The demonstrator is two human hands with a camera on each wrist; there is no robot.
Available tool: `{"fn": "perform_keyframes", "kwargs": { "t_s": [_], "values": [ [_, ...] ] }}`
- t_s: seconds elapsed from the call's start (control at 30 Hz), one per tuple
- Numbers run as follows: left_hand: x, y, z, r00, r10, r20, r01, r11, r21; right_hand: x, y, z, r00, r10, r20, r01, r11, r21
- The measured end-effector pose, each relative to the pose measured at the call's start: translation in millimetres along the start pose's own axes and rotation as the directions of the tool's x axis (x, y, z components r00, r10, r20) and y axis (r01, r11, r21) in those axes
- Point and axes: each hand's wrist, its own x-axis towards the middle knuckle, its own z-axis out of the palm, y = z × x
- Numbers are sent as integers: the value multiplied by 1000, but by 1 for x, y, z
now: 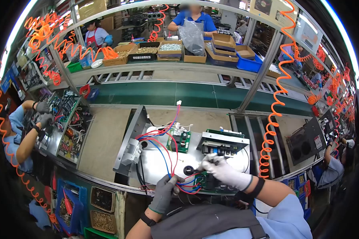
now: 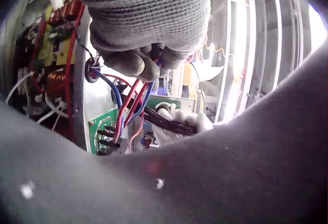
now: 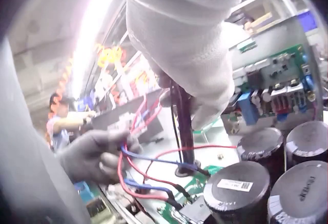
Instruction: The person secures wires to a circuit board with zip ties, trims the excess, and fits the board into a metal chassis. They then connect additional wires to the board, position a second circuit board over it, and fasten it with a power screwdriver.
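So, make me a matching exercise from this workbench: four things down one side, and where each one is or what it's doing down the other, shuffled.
Things
1. Left hand in a grey glove
2. Right hand in a white glove
3. Orange coiled hose
4. Small white plastic connector

Places and states
A. At the upper end of raised wires
B. Gripping black cables
C. Pinching red and blue wires
D. Hanging down from above

Right pairs: 1-C, 2-B, 3-D, 4-A
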Motion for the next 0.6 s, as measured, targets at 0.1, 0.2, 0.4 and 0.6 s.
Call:
{"fn": "perform_keyframes", "kwargs": {
  "t_s": [0.1,0.2,0.4,0.6],
  "values": [
    [9,9,2,996,41,-81,-31,993,117,-24,-11,-33,996,-43,-76,52,992,115],
    [16,8,-5,844,459,-276,-282,819,500,-33,9,-37,988,-93,-125,126,949,288],
    [30,65,53,733,498,462,-665,387,639,-25,-28,-12,891,-420,-171,291,819,-494],
    [63,54,45,799,80,596,-346,872,347,-19,-40,-9,927,-182,-327,231,966,116]
  ]
}}
